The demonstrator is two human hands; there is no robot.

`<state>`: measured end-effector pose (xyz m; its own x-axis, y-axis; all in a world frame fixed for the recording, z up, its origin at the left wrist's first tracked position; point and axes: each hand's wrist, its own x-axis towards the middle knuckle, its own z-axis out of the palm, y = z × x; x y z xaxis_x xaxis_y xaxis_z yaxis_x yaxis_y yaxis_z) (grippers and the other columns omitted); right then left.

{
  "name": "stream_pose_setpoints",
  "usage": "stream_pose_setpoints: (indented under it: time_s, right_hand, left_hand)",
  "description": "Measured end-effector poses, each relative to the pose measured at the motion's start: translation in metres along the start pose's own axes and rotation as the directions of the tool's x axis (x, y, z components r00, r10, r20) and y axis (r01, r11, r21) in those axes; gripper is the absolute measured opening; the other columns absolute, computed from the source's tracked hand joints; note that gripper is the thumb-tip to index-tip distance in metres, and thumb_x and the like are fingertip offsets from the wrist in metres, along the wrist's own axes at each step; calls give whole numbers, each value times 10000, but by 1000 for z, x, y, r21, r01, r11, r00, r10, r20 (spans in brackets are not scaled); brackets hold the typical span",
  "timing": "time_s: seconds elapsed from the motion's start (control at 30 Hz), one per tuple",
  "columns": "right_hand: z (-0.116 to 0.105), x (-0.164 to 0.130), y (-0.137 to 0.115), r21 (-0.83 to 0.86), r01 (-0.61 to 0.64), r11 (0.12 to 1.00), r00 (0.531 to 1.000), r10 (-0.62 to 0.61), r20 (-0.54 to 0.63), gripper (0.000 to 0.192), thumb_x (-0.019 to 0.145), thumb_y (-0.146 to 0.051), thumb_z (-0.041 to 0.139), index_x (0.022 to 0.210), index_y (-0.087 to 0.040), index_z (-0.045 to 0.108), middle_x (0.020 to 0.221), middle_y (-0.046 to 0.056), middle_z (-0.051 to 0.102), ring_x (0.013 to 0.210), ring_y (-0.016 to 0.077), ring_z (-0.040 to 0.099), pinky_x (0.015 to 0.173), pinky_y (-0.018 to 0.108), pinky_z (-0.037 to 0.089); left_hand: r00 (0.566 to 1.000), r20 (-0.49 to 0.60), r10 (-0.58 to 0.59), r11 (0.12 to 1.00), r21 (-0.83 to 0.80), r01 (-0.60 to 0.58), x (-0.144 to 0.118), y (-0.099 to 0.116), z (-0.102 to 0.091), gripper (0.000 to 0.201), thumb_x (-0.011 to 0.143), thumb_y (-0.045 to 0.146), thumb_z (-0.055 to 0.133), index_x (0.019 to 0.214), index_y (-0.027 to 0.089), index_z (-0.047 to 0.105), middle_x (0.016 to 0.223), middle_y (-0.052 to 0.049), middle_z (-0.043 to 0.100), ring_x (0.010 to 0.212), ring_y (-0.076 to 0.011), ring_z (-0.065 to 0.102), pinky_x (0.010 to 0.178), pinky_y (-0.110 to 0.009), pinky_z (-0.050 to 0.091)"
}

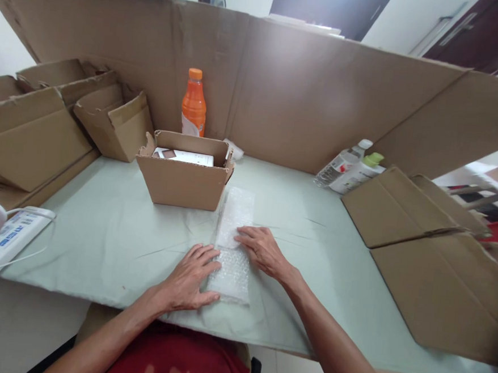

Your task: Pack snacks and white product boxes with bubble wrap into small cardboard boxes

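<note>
A long strip of bubble wrap lies on the cloth-covered table in front of me, with a crease or fold across its middle. My left hand rests palm down at its left edge, fingers spread, the fingertips touching the wrap. From the other side, my right hand lays its outstretched fingertips on the upper part of the strip; its thumb is hidden. Just beyond the wrap's far end stands an open cardboard box. Inside that box a white printed carton shows.
Open cardboard boxes stand at the left, and more boxes at the right. An orange bottle is behind the middle box. Two bottles lean at the back right, one clear. A cardboard wall closes the far side.
</note>
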<state>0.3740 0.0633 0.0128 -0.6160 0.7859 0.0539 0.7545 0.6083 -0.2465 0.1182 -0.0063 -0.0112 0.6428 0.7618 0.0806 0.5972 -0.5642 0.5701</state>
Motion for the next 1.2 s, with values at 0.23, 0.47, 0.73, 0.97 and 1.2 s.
stream_pose_setpoints:
  time_s: [0.23,0.47,0.73,0.97,1.2]
  right_hand:
    - [-4,-6,-4,69,3,998,995,-10,100,450,932,-171,518,1375,-218,581,1505,130,502,1391,302,440,1056,510,373]
    - [-24,-69,-19,150,24,988,1000,-24,-1,555,876,-230,573,1427,-272,518,1533,96,464,1374,283,448,1096,508,372]
    - [20,-75,-44,229,9,973,989,25,-146,249,951,-165,500,1096,-223,694,1237,103,699,1136,257,627,947,445,480]
    - [2,-37,-18,513,-212,832,934,327,-145,286,1004,-355,439,908,-233,678,833,22,730,762,193,669,713,316,508]
    - [3,-42,-20,185,-102,978,845,183,-502,284,950,-256,550,1226,-240,613,1106,99,718,1023,266,649,889,434,470]
  left_hand:
    - [999,26,18,1000,9,-18,-1,-2,-3,589,745,388,750,1275,175,607,1497,-172,494,1436,-359,371,1201,-579,227]
    - [998,-9,57,997,49,-56,-22,-3,-14,694,727,259,728,1385,177,522,1560,-169,407,1450,-346,339,1190,-551,276]
    - [992,43,120,992,36,-122,-15,-4,-15,901,687,127,615,1527,221,303,1611,-141,328,1495,-325,271,1212,-562,230]
    - [955,-181,-233,956,-221,192,44,-7,-18,590,832,204,537,1417,206,463,1169,-94,687,1073,-243,634,968,-410,496]
    - [869,-203,-452,869,-321,377,81,-15,-19,564,831,179,483,1395,161,468,710,46,592,635,-141,559,660,-268,460]
